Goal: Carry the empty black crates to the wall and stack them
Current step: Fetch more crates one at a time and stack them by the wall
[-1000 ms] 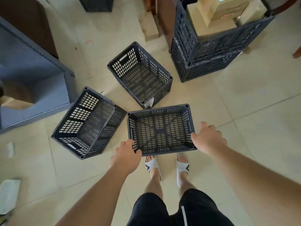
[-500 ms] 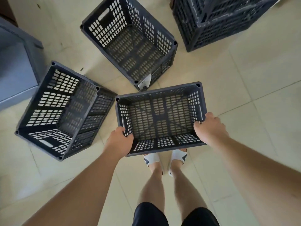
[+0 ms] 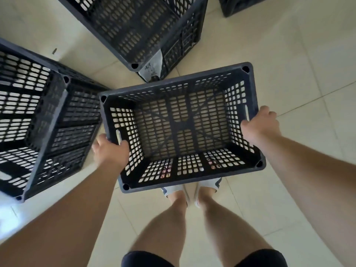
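1. Here, left hand (image 3: 110, 151) and right hand (image 3: 259, 125) each gripped a handle slot of the empty crate (image 3: 181, 128), held above the feet.
2. Risk: swinging it could clip the two floor crates (image 3: 38, 120) just beside.

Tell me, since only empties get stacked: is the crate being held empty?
Empty. The held crate shows only its bare slotted floor, with tiles and feet visible through it. Left hand and right hand grip its ends.

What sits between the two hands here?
In the head view, the held crate spans the gap: left hand grips one short wall, right hand the other. It is empty.
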`<move>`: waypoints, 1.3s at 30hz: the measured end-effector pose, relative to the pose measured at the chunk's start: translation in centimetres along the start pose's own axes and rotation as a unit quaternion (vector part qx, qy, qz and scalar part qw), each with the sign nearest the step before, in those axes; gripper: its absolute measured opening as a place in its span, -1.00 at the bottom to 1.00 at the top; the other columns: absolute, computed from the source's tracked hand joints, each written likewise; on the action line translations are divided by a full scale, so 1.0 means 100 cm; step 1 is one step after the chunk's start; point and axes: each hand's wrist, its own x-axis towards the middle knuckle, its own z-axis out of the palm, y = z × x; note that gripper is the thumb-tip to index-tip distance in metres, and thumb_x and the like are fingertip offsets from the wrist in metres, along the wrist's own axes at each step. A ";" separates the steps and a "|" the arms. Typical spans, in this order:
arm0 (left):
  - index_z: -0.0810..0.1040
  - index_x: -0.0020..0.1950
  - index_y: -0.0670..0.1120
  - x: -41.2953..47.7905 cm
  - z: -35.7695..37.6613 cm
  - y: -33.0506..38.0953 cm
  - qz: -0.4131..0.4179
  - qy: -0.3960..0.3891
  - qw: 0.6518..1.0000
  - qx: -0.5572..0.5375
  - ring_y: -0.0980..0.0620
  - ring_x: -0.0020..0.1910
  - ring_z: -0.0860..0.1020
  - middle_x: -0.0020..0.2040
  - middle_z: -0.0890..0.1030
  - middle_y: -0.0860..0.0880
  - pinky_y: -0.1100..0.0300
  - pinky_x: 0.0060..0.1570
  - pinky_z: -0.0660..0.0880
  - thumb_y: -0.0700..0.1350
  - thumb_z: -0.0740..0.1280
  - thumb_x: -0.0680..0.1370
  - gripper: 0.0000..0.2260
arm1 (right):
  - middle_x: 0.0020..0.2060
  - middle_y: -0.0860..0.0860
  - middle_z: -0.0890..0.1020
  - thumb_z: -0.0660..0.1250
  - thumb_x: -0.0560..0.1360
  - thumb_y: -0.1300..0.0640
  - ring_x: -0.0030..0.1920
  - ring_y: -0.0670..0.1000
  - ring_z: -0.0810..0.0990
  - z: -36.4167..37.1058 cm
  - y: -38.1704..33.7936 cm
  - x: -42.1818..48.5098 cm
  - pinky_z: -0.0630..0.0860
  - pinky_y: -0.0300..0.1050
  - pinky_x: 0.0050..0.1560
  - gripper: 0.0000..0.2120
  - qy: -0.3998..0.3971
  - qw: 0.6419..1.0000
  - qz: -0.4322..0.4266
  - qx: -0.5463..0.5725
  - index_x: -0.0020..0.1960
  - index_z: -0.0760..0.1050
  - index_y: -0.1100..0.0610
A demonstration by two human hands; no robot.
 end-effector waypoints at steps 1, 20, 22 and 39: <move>0.20 0.59 -0.08 0.010 0.003 0.002 -0.013 0.011 1.000 -0.011 -0.28 0.37 0.42 0.48 0.33 -0.18 -0.23 0.32 0.43 0.08 0.28 0.55 -0.36 | 0.28 0.22 0.40 0.28 0.56 0.06 0.24 0.28 0.44 0.005 0.000 0.009 0.44 0.16 0.15 -0.49 0.004 1.000 -0.003 0.009 0.42 0.23 0.20; 0.54 0.07 -0.04 0.059 0.001 0.003 -0.095 -0.087 0.950 -0.283 0.00 -0.26 0.53 -0.18 0.56 -0.02 0.01 -0.11 0.52 -0.07 0.32 0.60 -0.91 | 0.08 0.17 0.61 0.12 0.66 0.04 -0.05 0.19 0.50 0.014 0.021 0.052 0.40 -0.01 -0.07 -0.74 0.045 0.991 -0.017 0.121 0.21 0.38 0.20; 0.52 0.05 -0.05 0.040 -0.010 0.008 -0.088 -0.084 0.950 -0.289 0.00 -0.29 0.50 -0.20 0.54 -0.02 0.01 -0.14 0.50 -0.08 0.32 0.61 -0.93 | 0.08 0.17 0.61 0.12 0.66 0.03 -0.05 0.19 0.51 -0.003 0.030 0.038 0.43 0.00 -0.07 -0.74 0.048 0.991 -0.010 0.123 0.21 0.39 0.19; 0.56 0.10 -0.11 -0.227 -0.201 0.106 0.101 -0.059 0.980 -0.160 -0.07 -0.11 0.65 -0.07 0.68 -0.11 -0.15 0.07 0.61 -0.05 0.32 0.66 -0.85 | -0.03 0.18 0.58 0.14 0.62 0.12 -0.16 0.17 0.50 -0.243 0.171 -0.175 0.39 -0.06 -0.21 -0.76 0.078 0.967 0.102 0.220 0.18 0.46 0.24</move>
